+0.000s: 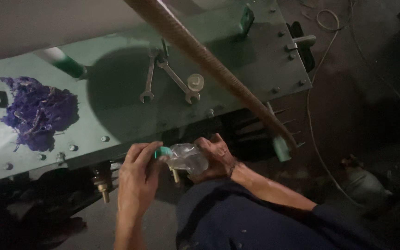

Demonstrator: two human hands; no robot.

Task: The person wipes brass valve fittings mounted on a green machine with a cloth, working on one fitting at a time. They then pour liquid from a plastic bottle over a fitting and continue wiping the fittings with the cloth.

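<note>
My right hand [215, 157] grips a small clear plastic bottle [188, 158], crumpled and held on its side. My left hand [137, 178] pinches the bottle's green cap [164, 152] with thumb and fingers. A brass fitting [175, 176] sticks down just below the bottle. Both hands work below the front edge of a green metal machine panel [116, 115]. My dark blue trouser leg [228, 217] lies under the right forearm.
Two spanners [150, 76] [178, 82] and a round metal washer [195, 82] lie on the panel. A purple wad of rags [38, 113] sits at its left. A long threaded rod [209, 65] crosses diagonally overhead. Another brass fitting [103, 187] hangs at lower left; cables run on the dark floor at right.
</note>
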